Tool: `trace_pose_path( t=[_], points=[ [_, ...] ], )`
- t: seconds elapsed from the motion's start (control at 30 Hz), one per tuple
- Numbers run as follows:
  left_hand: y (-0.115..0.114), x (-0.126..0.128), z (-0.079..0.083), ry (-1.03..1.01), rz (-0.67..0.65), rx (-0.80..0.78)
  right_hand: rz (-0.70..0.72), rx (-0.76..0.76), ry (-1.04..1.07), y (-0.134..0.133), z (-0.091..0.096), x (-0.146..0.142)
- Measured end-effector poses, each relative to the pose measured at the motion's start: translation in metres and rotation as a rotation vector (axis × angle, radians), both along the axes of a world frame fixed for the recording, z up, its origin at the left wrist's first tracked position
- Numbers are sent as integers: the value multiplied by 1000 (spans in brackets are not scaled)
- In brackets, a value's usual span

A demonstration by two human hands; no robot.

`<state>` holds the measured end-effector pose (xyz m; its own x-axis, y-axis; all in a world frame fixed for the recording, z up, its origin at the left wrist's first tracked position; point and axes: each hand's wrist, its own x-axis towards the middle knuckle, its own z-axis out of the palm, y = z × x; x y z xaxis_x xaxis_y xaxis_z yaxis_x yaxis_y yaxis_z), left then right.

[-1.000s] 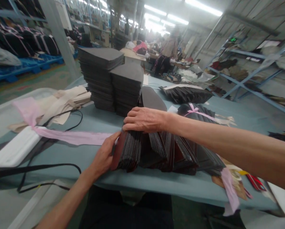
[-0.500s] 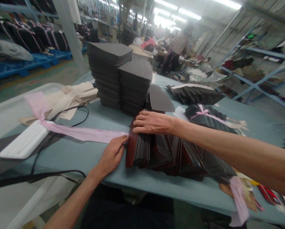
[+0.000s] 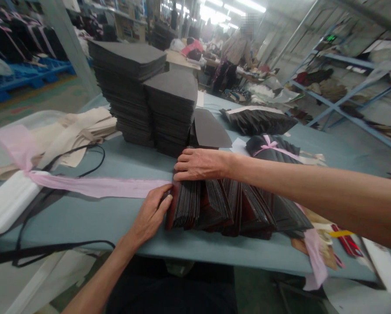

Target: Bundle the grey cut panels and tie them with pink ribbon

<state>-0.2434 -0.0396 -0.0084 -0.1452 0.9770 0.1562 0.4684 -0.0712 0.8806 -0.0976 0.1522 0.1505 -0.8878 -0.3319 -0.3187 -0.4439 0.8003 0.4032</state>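
Near table edge point(image 3: 202, 250), left hand point(image 3: 152, 210) beside panels point(image 3: 216, 207), right hand point(image 3: 202, 165) atop, room leftward.

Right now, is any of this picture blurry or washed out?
In the head view, the ceiling lights glare white and wash out the far room; in the head view, the distant co-worker looks hazy; in the head view, the right hand and fanned dark pieces look clearer.

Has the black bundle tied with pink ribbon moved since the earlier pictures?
No: the black bundle keeps its place right of the tall dark grey sheet stack.
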Motion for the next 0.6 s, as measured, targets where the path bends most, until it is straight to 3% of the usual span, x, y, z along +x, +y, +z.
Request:
trace_pose_path(
  t=[0.23,0.6],
  points=[
    [3,3,-9,36,12,3,-35,41,24,-2,-7,2],
    [-3,8,-6,17,66,2,-53,38,-25,-6,-2,-3]
  ],
)
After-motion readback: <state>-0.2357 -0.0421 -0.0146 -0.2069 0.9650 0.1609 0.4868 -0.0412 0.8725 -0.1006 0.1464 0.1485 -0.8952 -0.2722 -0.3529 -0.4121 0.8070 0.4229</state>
